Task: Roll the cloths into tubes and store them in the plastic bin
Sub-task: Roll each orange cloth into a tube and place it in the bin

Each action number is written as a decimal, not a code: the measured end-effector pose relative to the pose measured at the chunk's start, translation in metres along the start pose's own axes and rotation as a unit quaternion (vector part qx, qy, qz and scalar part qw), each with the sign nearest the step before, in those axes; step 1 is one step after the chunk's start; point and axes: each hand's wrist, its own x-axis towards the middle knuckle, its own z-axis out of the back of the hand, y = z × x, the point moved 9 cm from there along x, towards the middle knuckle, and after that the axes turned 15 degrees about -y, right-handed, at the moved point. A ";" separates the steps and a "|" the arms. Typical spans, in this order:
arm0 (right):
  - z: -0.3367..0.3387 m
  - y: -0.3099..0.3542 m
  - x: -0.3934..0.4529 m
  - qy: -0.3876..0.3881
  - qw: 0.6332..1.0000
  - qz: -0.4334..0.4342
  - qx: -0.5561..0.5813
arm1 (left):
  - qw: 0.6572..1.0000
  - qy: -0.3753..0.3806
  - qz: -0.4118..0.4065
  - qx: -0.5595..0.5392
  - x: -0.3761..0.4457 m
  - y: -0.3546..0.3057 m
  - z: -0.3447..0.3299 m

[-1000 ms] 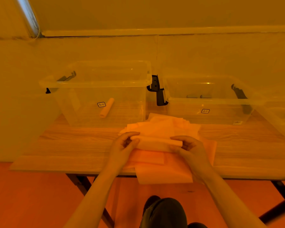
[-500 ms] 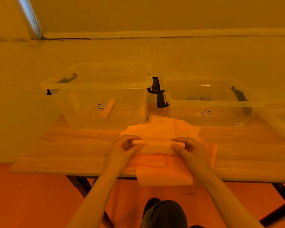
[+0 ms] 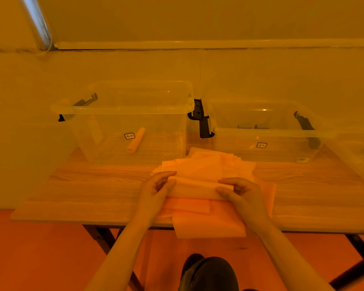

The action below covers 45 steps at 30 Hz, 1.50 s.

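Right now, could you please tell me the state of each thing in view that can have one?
Left hand: grips the roll's left end.
Right hand: grips the roll's right end.
Cloth roll: partly rolled, lying on the pile.
Cloth pile: unrolled, overhanging the table edge.
Left bin: open, one rolled cloth inside.
Right bin: open, contents unclear.

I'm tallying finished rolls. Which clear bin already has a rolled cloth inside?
The left bin: one rolled cloth lies on its floor. The right bin shows no roll.
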 end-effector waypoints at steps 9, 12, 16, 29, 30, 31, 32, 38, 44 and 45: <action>0.002 -0.004 0.001 -0.003 1.000 -0.012 0.012 | 1.000 0.020 0.009 0.000 0.000 0.004 -0.005; 0.003 -0.002 0.001 -0.004 1.000 -0.004 0.000 | 1.000 0.024 0.014 -0.011 -0.002 0.002 -0.007; 0.001 0.002 -0.001 -0.001 0.999 -0.001 0.035 | 0.999 0.028 -0.004 0.026 -0.004 -0.003 -0.008; -0.001 0.011 -0.002 0.005 0.999 0.037 0.004 | 0.999 0.041 -0.007 0.001 -0.006 -0.009 -0.010; -0.001 0.011 -0.001 -0.001 0.999 0.036 0.008 | 0.999 0.040 -0.016 0.009 -0.007 -0.014 -0.010; 0.000 0.012 0.000 -0.008 0.999 0.034 0.013 | 0.999 0.037 -0.025 0.019 -0.007 -0.017 -0.010; 0.000 0.012 0.000 -0.013 0.999 0.031 0.018 | 0.999 0.034 -0.031 0.028 -0.006 -0.020 -0.010; -0.003 0.048 0.012 0.009 0.998 0.053 0.018 | 0.998 0.028 -0.048 0.034 0.006 -0.039 -0.008; -0.007 0.111 0.032 0.033 0.992 0.120 -0.008 | 0.992 0.005 -0.125 0.022 0.029 -0.096 -0.011; -0.008 0.121 0.036 0.034 0.990 0.134 -0.013 | 0.991 -0.007 -0.134 0.018 0.033 -0.104 -0.009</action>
